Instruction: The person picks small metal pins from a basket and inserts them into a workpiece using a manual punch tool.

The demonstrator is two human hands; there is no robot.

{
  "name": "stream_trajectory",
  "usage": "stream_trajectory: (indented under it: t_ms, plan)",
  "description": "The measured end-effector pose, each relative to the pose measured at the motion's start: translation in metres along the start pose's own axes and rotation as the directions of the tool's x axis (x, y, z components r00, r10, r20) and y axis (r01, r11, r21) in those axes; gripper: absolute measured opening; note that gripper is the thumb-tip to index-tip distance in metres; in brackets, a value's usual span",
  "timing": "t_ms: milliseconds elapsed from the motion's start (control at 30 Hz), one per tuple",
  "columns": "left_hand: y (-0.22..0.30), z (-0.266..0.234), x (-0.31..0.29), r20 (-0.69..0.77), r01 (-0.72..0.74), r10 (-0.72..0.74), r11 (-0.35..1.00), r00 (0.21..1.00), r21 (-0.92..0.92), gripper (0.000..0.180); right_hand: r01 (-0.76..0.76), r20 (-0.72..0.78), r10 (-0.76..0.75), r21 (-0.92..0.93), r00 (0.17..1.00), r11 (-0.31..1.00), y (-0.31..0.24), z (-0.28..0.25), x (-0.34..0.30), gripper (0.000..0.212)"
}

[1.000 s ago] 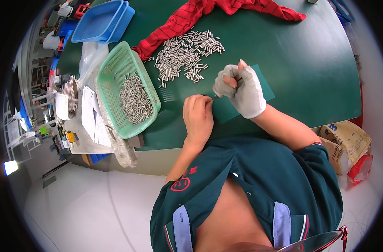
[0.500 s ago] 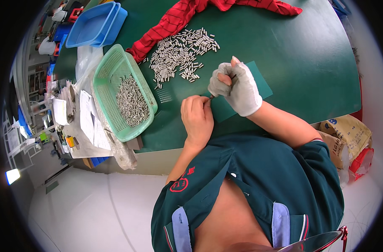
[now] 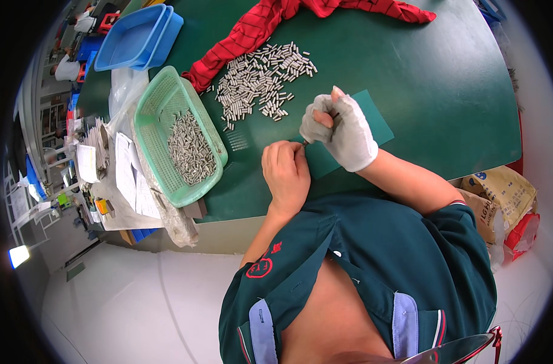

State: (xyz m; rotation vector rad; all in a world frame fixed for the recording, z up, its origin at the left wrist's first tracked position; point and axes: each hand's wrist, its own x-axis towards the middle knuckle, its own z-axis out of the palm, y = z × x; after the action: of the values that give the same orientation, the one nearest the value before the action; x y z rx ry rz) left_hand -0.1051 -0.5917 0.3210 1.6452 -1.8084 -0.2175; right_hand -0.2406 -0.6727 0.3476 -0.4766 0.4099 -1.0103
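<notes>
My bare left hand (image 3: 285, 173) rests near the table's front edge, thumb and fingers pinched together. What it pinches is too small and hidden to make out. Close against those fingertips, my right hand (image 3: 344, 132) is closed round a thin dark tool (image 3: 307, 143) whose tip points at the pinch. A white glove covers this hand, leaving some fingertips bare. Under and beside the right hand lies a flat green mat (image 3: 375, 120). Beyond my hands, a loose pile of short metal cylinders (image 3: 246, 85) is spread on the green table (image 3: 434, 79).
A light green basket (image 3: 157, 145) holding many metal pieces stands left of my left hand. Behind the pile lies a red checked cloth (image 3: 246, 33). Stacked blue trays (image 3: 131, 36) sit at the far left, papers (image 3: 128, 170) beside the basket, and bags (image 3: 501, 194) beyond the table's right edge.
My right hand has shifted very slightly nearer and to the left with the tool. The left hand keeps its pinch almost in the same spot.
</notes>
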Motion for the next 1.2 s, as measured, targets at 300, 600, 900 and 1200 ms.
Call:
stream_trajectory:
  t_ms: [300, 600, 900, 1200]
  plan:
    - [-0.001, 0.002, 0.000, -0.014, 0.004, -0.004, 1.000, 1.000, -0.004, 0.012, 0.002, 0.021, 0.000, -0.078, 1.000, 0.997, 0.003, 0.000, -0.002, 0.053]
    - [-0.003, 0.004, 0.001, -0.071, -0.029, 0.027, 0.999, 0.997, -0.029, 0.015, 0.010, 0.043, 0.006, -0.359, 0.999, 0.933, 0.009, -0.003, -0.009, 0.064]
    - [-0.006, 0.001, -0.003, -0.103, -0.035, 0.033, 0.999, 0.994, -0.019, 0.013, 0.046, 0.099, -0.009, -0.381, 0.995, 0.923, 0.014, -0.005, -0.008, 0.063]
    - [-0.013, -0.035, -0.003, 0.048, 0.164, -0.291, 0.387, 0.956, -0.907, 0.003, 0.129, 0.198, -0.059, -0.360, 0.978, 0.924, 0.018, -0.006, -0.014, 0.059]
